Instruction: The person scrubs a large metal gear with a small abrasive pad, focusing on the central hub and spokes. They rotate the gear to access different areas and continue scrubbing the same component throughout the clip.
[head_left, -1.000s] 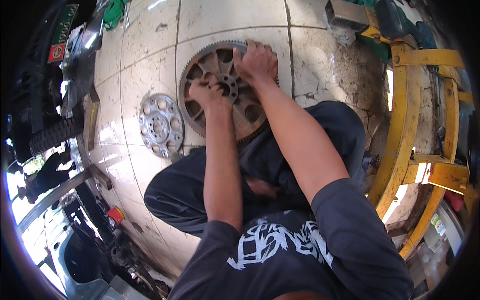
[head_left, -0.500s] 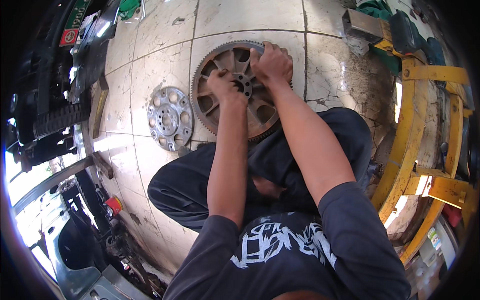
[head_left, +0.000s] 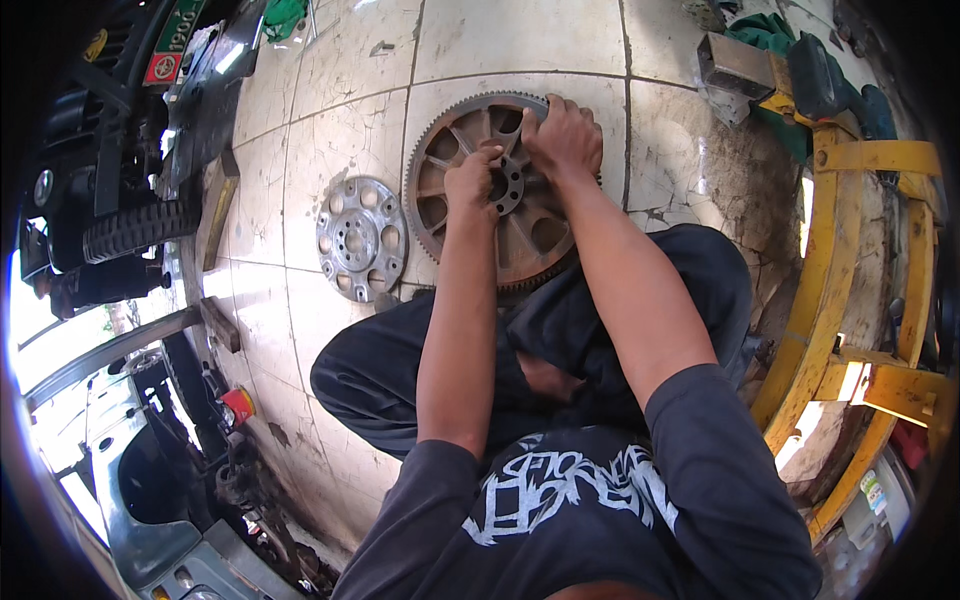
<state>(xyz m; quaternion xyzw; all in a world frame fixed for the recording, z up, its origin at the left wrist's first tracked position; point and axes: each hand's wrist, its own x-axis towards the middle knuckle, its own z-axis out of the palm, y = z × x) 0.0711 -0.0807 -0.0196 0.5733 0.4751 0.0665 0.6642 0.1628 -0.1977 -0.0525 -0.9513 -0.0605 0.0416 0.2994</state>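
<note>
A large toothed flywheel (head_left: 522, 232) lies on the tiled floor before my crossed legs, its ring of teeth around a rusty spoked face and a holed hub. My right hand (head_left: 566, 142) has its fingers curled over the far right rim, gripping it. Over the face, just left of the hub, my left hand (head_left: 474, 180) is closed. A small brownish edge shows at its fingertips; what it pinches I cannot make out. Left of the flywheel, a smaller silver flexplate (head_left: 356, 240) with round holes lies flat, touched by neither hand.
A yellow metal frame (head_left: 822, 270) stands along the right, with a square metal tube (head_left: 735, 62) near its far end. Vehicle parts and a ribbed black rubber piece (head_left: 140, 232) line the left. Wooden blocks (head_left: 220, 325) and a red can (head_left: 238, 405) sit there too.
The whole view has shifted slightly, moving things rightward in it. My left fingers have moved right across the flywheel face toward the hub. My right hand keeps its hold on the rim.
</note>
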